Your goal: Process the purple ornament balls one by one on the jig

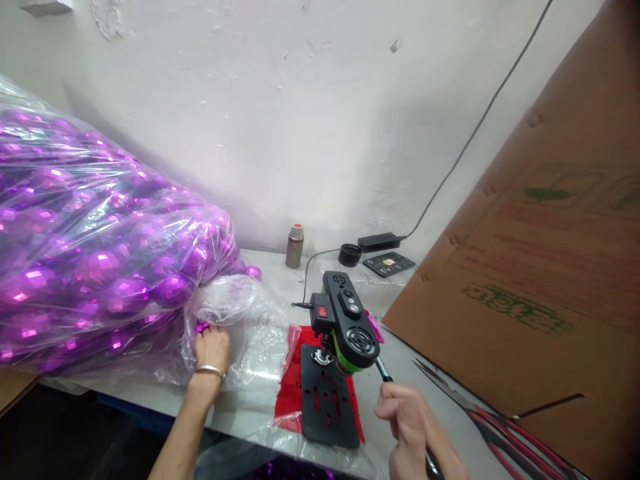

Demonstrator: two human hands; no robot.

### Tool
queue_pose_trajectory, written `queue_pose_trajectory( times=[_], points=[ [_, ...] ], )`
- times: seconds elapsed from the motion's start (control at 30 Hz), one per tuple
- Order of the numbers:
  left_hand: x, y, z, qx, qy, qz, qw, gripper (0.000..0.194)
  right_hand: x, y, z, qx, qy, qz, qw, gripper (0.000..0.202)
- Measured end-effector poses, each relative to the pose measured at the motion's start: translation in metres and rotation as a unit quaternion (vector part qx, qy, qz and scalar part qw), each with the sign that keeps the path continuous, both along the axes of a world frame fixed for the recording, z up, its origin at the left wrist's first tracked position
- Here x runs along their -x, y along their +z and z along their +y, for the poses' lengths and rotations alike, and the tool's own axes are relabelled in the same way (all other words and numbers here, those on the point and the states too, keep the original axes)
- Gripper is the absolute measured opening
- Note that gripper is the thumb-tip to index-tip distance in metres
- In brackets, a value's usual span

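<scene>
2 bare hands worked our bench. Nearest us, the right hand (415, 427) was closed around the lever handle (384, 371) of a small black-and-green press (345, 323), which stood on its black base plate (327, 400) over a red sheet (293, 387). Farther left, the left hand (213, 348) pinched a purple ball (203, 327) at the mouth of a clear plastic bag (100, 253) packed with purple balls. Beyond stood a flask (295, 245) near the white wall (300, 100), with a cardboard box (550, 267) at right.
</scene>
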State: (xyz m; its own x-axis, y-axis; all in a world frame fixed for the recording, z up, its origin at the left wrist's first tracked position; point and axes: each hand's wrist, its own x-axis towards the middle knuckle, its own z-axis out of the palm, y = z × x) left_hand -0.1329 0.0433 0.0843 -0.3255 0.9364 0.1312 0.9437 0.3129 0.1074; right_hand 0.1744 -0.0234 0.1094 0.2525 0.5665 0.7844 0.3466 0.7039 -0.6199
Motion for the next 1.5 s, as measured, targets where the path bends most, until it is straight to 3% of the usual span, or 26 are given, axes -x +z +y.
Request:
queue_pose_trajectory(
  times=[0.07, 0.23, 0.37, 0.43, 0.47, 0.5, 0.53, 0.57, 0.63, 0.67, 0.8, 0.83, 0.9, 1.0, 1.07, 1.17, 1.27, 1.37, 1.5],
  points=[
    [0.012, 0.001, -0.008, 0.034, -0.016, 0.009, 0.999, 0.027, 0.000, -0.002, -0.001, 0.001, 0.001, -0.003, 1.000, 0.036],
    [0.020, 0.001, -0.029, 0.100, -0.021, 0.024, 0.994, 0.061, 0.005, 0.002, -0.001, -0.018, -0.015, 0.006, 1.000, 0.038],
    [0.025, 0.011, -0.027, 0.123, -0.034, 0.011, 0.992, 0.061, 0.007, 0.002, 0.001, -0.017, -0.004, 0.000, 1.000, 0.037],
    [0.024, 0.013, -0.025, 0.072, -0.026, -0.076, 0.994, 0.058, 0.007, 0.000, 0.001, -0.015, 0.000, 0.002, 1.000, 0.037],
    [0.022, 0.012, -0.024, 0.018, -0.008, -0.164, 0.986, 0.060, 0.007, -0.001, 0.001, -0.016, 0.001, 0.006, 1.000, 0.037],
    [0.018, 0.009, -0.024, -0.047, 0.017, -0.278, 0.959, 0.063, 0.007, -0.002, 0.001, -0.017, 0.000, 0.012, 1.000, 0.037],
    [0.012, 0.004, -0.024, -0.107, 0.040, -0.412, 0.904, 0.067, 0.006, -0.002, 0.001, -0.018, 0.000, 0.016, 1.000, 0.038],
    [0.005, -0.002, -0.025, -0.148, 0.057, -0.538, 0.828, 0.070, 0.006, -0.002, 0.000, -0.020, 0.000, 0.017, 1.000, 0.037],
    [-0.012, -0.015, -0.027, -0.153, 0.061, -0.706, 0.689, 0.068, 0.006, -0.001, -0.001, -0.015, 0.002, 0.011, 1.000, 0.037],
    [-0.022, -0.022, -0.028, -0.128, 0.061, -0.758, 0.637, 0.063, 0.005, 0.001, -0.001, -0.011, 0.003, 0.005, 1.000, 0.036],
    [-0.061, -0.039, -0.035, -0.056, 0.079, -0.851, 0.516, 0.039, 0.004, 0.006, -0.003, 0.009, 0.011, -0.008, 1.000, 0.036],
    [-0.071, -0.041, -0.037, -0.057, 0.083, -0.864, 0.494, 0.035, 0.004, 0.006, -0.003, 0.010, 0.011, -0.006, 1.000, 0.036],
    [-0.090, -0.046, -0.039, -0.074, 0.089, -0.870, 0.478, 0.036, 0.004, 0.006, -0.003, 0.012, 0.012, -0.005, 1.000, 0.036],
    [-0.116, -0.057, -0.042, -0.091, 0.086, -0.863, 0.489, 0.051, 0.005, 0.006, -0.004, 0.004, 0.013, -0.008, 1.000, 0.034],
    [-0.129, -0.066, -0.043, -0.086, 0.075, -0.848, 0.517, 0.067, 0.005, 0.009, -0.004, 0.000, 0.019, -0.010, 1.000, 0.033],
    [-0.141, -0.075, -0.046, -0.098, 0.047, -0.788, 0.606, 0.082, 0.007, 0.022, -0.004, 0.006, 0.022, -0.003, 1.000, 0.033],
    [-0.147, -0.079, -0.050, -0.114, -0.012, -0.709, 0.696, 0.085, 0.009, 0.039, -0.002, 0.023, 0.017, 0.005, 1.000, 0.037],
    [-0.152, -0.081, -0.053, -0.106, -0.067, -0.647, 0.752, 0.085, 0.010, 0.053, -0.001, 0.035, 0.019, 0.001, 0.999, 0.039],
    [-0.158, -0.089, -0.056, -0.127, -0.099, -0.570, 0.806, 0.080, 0.009, 0.058, 0.000, 0.031, 0.024, -0.015, 0.999, 0.038]
  ],
)
